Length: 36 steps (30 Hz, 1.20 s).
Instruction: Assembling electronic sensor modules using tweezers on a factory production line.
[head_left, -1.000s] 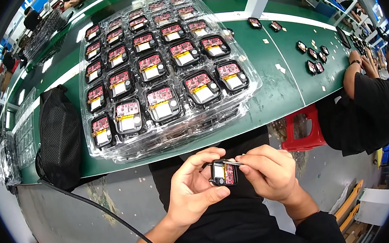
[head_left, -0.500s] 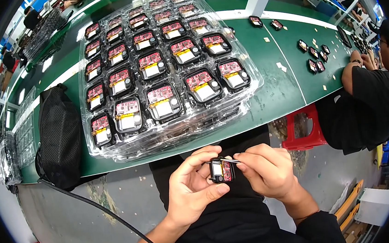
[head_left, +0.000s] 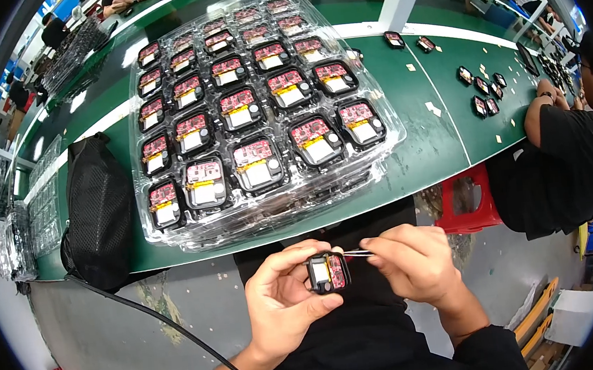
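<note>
- The left hand [head_left: 278,296] is curling its fingers and thumb around a small device [head_left: 328,274], gripping its edges in front of the person's body, below the table edge.
- The right hand [head_left: 416,262] is pinching slim metal tweezers [head_left: 359,253], their tips lying at the device's upper right side; whether they are touching, I cannot tell.
- The device is showing a black rounded-square case, red circuit board [head_left: 337,269], yellow strip and smooth white block [head_left: 319,270]; any print is looking too small to read.
- A black cable [head_left: 171,324] is snaking past the left forearm.
- Stacked clear, glossy plastic trays [head_left: 392,134] are sitting on the green table [head_left: 423,142]; I am counting twenty-five similar units on top.
- A black mesh pouch [head_left: 98,213] is slumping beside them.
- A red plastic stool [head_left: 481,200] is standing near a black-sleeved co-worker [head_left: 555,155].
- Farther right, six loose units [head_left: 481,85] are clustering, two more [head_left: 394,40] lying beyond.
</note>
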Each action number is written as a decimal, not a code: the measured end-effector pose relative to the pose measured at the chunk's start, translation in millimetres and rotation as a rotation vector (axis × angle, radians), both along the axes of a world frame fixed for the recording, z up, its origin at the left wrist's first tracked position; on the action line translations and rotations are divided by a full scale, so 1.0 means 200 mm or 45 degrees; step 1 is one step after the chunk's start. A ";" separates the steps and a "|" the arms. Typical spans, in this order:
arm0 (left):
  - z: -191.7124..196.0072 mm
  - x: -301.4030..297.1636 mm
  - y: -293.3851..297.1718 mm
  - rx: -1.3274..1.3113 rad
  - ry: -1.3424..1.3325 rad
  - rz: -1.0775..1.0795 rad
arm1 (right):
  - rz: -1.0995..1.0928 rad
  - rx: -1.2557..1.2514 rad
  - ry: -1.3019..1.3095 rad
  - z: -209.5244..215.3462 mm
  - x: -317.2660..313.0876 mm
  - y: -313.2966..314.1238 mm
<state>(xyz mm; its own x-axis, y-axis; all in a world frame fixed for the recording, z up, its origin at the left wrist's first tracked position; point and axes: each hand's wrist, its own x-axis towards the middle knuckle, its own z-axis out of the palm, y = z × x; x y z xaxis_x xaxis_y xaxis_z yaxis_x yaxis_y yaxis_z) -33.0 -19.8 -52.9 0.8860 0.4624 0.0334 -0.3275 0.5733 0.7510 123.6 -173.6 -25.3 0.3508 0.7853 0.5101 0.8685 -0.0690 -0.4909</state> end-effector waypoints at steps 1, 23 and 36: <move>0.03 -0.01 0.04 0.066 -0.059 0.020 | -0.064 0.040 -0.026 0.01 0.03 -0.02; 0.52 0.85 1.29 2.353 0.638 0.743 | -0.897 0.408 0.258 -0.19 0.47 0.03; 0.51 0.86 1.26 2.316 0.583 0.518 | -0.940 0.393 0.283 -0.19 0.45 0.02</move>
